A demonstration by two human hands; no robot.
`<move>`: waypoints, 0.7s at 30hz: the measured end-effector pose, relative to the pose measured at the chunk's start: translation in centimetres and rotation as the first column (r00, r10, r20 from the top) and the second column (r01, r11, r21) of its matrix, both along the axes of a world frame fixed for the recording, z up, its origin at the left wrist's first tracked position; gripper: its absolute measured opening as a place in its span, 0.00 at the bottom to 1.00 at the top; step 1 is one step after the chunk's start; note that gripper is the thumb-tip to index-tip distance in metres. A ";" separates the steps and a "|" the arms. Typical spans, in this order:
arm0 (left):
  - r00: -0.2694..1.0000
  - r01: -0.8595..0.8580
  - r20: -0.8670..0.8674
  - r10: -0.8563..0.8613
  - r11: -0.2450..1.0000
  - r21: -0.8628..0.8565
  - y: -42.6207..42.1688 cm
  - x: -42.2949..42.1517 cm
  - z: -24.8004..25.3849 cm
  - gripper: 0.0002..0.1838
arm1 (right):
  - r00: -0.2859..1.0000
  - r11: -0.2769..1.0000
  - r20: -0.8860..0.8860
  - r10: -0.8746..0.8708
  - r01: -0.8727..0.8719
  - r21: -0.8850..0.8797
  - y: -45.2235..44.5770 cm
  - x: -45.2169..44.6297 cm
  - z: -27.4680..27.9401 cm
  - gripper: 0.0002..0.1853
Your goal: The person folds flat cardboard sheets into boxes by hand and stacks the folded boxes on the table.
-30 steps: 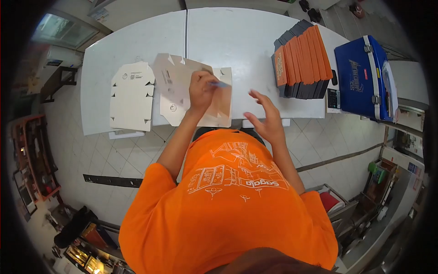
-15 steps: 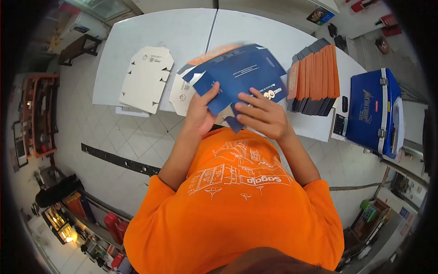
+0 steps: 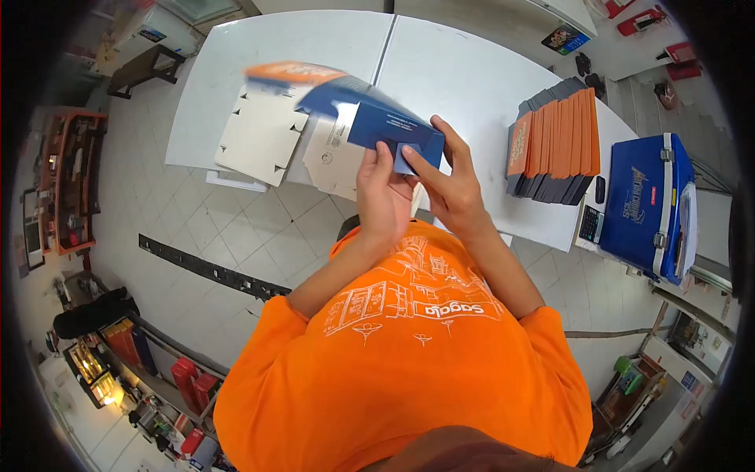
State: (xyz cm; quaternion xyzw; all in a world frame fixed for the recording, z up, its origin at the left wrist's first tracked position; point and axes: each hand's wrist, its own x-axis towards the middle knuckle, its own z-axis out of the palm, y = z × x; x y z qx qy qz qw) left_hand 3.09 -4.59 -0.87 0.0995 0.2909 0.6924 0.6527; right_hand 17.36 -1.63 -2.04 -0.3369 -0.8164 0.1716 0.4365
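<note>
A blue and orange printed carton [image 3: 393,126] is partly folded in front of me, above the table's near edge; its orange far flap is blurred. My left hand [image 3: 383,189] grips its near end from below, thumb up against the blue side. My right hand [image 3: 456,177] holds the right end, with the thumb on a small blue flap and a finger along the outer side. Under and beside the carton lie cream flat cartons [image 3: 330,157] on the white table. Another stack of cream flat cartons [image 3: 258,134] lies to the left.
Folded orange and dark cartons [image 3: 554,145] stand in a row on the table's right part. Beyond them are a black calculator [image 3: 591,224] and a blue case [image 3: 646,206] with papers at its side. The white table [image 3: 456,63] has a seam down its middle.
The carton has turned from blank cream side to its blue printed side and is now bent into a narrower shape. Both hands have closed in on its near end, and the view has shifted.
</note>
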 end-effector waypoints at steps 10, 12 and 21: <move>0.912 0.100 -0.406 -0.063 0.992 0.071 0.1 -5.2 -3.2 0.14 | 0.950 0.965 -0.181 -0.252 0.233 -0.120 -1.7 -6.5 0.0 0.26; 0.852 0.180 -0.503 -0.144 0.983 0.024 1.0 -7.4 -3.1 0.13 | 0.973 0.941 -0.205 -0.105 0.031 -0.336 -1.8 -4.7 1.1 0.23; 0.203 0.871 -0.423 -0.883 0.360 -0.334 -1.0 -12.0 -2.6 0.14 | 0.941 0.723 -0.246 0.232 -0.336 -0.603 -2.3 -0.9 -3.3 0.13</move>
